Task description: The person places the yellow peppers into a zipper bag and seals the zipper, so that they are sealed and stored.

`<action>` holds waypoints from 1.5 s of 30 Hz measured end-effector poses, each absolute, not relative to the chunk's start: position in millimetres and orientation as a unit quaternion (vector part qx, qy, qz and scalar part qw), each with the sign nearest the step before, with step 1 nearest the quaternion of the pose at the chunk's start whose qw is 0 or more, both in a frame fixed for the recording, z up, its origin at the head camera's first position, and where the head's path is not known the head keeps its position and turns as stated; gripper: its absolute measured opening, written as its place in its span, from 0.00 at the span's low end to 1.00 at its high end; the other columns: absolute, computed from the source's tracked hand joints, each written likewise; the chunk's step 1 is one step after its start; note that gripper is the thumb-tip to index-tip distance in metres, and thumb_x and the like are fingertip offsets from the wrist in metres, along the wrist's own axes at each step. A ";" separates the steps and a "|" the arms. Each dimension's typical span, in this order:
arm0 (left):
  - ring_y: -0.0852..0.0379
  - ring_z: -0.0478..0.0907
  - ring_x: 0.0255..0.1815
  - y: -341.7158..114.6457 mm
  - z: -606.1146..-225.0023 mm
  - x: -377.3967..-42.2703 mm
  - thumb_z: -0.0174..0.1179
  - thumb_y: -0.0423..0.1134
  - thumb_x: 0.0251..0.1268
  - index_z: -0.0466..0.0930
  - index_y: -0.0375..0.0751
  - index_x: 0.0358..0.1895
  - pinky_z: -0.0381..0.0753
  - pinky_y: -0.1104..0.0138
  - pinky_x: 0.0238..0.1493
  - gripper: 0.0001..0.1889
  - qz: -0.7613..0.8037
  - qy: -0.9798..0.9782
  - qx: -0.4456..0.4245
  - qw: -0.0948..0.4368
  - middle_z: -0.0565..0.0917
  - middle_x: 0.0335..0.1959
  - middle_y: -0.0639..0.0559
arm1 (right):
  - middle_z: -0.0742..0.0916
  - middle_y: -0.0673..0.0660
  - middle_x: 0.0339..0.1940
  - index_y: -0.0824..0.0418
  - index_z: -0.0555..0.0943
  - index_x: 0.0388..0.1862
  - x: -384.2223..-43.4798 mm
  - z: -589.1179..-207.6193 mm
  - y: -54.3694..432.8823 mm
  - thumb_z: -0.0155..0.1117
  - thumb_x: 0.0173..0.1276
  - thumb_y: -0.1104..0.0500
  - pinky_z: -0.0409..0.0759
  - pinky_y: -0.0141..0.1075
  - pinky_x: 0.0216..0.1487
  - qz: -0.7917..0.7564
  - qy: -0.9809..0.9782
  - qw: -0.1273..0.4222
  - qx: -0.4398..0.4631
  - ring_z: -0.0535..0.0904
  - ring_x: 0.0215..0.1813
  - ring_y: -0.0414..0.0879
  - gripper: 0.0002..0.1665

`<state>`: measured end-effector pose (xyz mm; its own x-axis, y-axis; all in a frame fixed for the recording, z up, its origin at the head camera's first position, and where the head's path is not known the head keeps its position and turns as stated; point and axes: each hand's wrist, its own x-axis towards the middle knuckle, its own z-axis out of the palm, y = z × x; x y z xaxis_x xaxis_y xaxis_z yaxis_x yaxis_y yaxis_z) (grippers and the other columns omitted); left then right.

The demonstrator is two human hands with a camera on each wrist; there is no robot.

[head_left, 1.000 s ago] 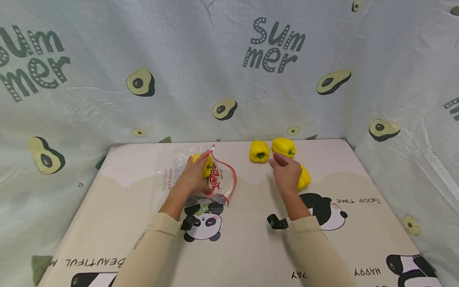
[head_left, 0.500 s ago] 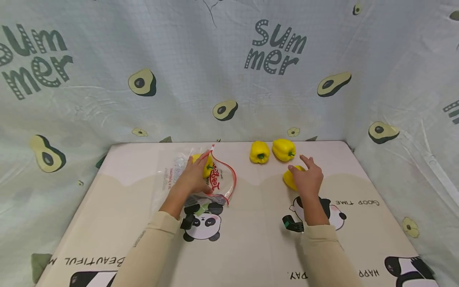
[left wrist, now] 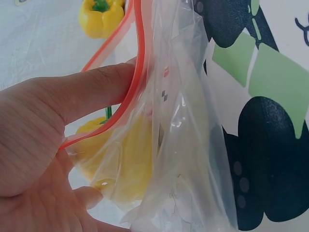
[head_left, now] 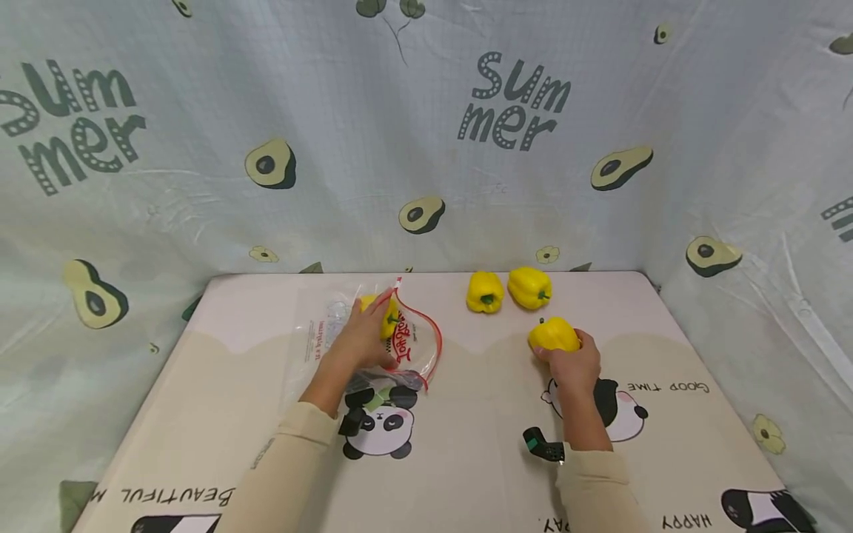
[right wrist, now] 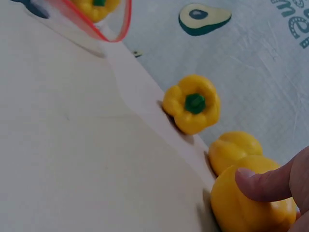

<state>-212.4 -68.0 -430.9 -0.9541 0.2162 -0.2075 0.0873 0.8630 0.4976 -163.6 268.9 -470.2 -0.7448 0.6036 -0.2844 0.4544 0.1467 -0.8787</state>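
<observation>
A clear zip bag with a red-edged mouth stands at the left of the table, its mouth facing right. My left hand holds this bag by the mouth, the thumb lying against the red edge in the left wrist view. Inside shows a yellow bell pepper with a green stem, partly behind the hand. Over on the right, my right hand grips another yellow bell pepper, thumb across its near side and the other fingers mostly hidden behind it.
Two more yellow bell peppers, one on the left and one on the right, sit side by side near the table's back edge. Behind them hangs a printed curtain. Panda pictures decorate the table cover.
My right hand has moved right and round the front pepper, which it now grips; the pepper's stem has turned to point up and away. The left hand keeps its place at the bag.
</observation>
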 end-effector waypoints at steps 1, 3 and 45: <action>0.34 0.34 0.89 -68.3 -431.1 -212.5 0.82 0.36 0.46 0.47 0.52 0.86 0.64 0.37 0.79 0.64 0.249 0.957 0.078 0.129 0.54 0.87 0.46 | 0.66 0.66 0.83 0.60 0.57 0.85 -163.5 -471.3 268.7 0.75 0.64 0.64 0.58 0.60 0.85 0.548 -0.754 0.075 -0.354 0.62 0.79 0.66 0.55; 0.34 0.35 0.89 -69.2 -431.3 -212.8 0.82 0.36 0.46 0.48 0.52 0.86 0.64 0.37 0.79 0.64 0.250 0.957 0.077 0.128 0.54 0.87 0.46 | 0.67 0.66 0.83 0.60 0.59 0.84 -163.1 -472.3 268.2 0.77 0.63 0.63 0.58 0.61 0.84 0.542 -0.756 0.085 -0.357 0.63 0.79 0.66 0.54; 0.34 0.34 0.89 -69.6 -429.9 -214.7 0.82 0.36 0.45 0.48 0.52 0.86 0.65 0.38 0.78 0.65 0.249 0.956 0.080 0.135 0.52 0.88 0.47 | 0.75 0.62 0.78 0.60 0.68 0.80 -173.2 -457.5 229.2 0.80 0.60 0.66 0.62 0.51 0.85 0.578 -0.784 0.035 -0.222 0.69 0.77 0.59 0.50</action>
<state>-214.7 -69.6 -429.9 -0.9508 0.2207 -0.2172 0.0869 0.8634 0.4969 -173.2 229.2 -457.5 -0.8988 0.3887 -0.2027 0.3085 0.2321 -0.9225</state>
